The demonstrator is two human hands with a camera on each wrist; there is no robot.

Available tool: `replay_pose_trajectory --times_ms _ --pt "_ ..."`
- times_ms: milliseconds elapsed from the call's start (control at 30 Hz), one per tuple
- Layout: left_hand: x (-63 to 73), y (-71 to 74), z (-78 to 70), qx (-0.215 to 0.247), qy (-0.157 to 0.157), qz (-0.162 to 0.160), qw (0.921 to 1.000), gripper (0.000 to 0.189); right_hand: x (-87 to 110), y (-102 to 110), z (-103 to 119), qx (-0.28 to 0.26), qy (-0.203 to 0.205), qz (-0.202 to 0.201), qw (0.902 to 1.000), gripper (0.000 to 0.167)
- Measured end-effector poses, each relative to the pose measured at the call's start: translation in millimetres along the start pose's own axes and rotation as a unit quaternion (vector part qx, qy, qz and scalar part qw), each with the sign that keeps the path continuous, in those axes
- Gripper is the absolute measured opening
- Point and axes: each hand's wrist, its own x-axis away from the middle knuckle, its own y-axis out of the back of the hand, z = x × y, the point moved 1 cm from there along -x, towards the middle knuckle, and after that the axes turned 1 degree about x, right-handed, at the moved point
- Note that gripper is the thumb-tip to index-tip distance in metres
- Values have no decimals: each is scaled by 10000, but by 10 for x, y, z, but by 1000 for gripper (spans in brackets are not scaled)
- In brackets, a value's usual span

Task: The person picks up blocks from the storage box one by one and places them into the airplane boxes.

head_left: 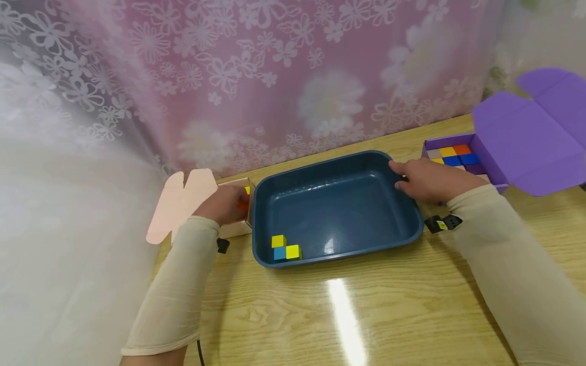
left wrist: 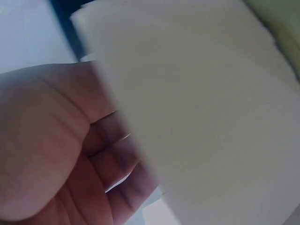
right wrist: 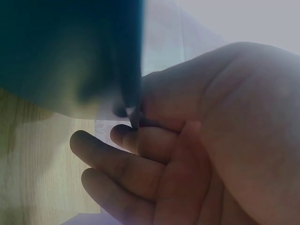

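Observation:
My left hand (head_left: pixel 224 204) reaches down into a small pale pink cardboard box (head_left: pixel 235 230). An orange-red block (head_left: pixel 244 207) and a bit of yellow show beside its fingers. In the left wrist view the box wall (left wrist: pixel 201 112) hides the fingertips, so I cannot tell whether they grip a block. At the other side, my right hand (head_left: pixel 428 179) pinches the right rim of a dark blue tray (head_left: pixel 339 208) between thumb and fingers, its other fingers (right wrist: pixel 122 164) below the rim. Two yellow blocks (head_left: pixel 279 241) and a blue block (head_left: pixel 280 253) sit in the tray's near left corner.
A purple box (head_left: pixel 492 173) of coloured blocks stands behind the right hand, its lid (head_left: pixel 526 137) folded out. The pink box's lid (head_left: pixel 180 203) spreads leftward. A floral curtain (head_left: pixel 293 76) hangs behind the wooden table (head_left: pixel 274 310).

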Motion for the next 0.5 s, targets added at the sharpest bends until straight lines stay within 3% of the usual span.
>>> replay_pose_trajectory --times_ms 167,300,400,500 --pt "-67 -90 69 -156 164 124 9997 17 -25 -31 -4 5 21 5 10000 70" --pt "31 -24 37 -277 407 219 9985 28 -33 -40 3 -19 21 32 10000 70" --pt "177 136 -126 -528 452 186 9974 38 -23 -30 -4 -37 -23 30 10000 71" --pt "311 282 -427 -872 146 44 9961 39 -3 -12 -28 -88 -55 14 9999 71"
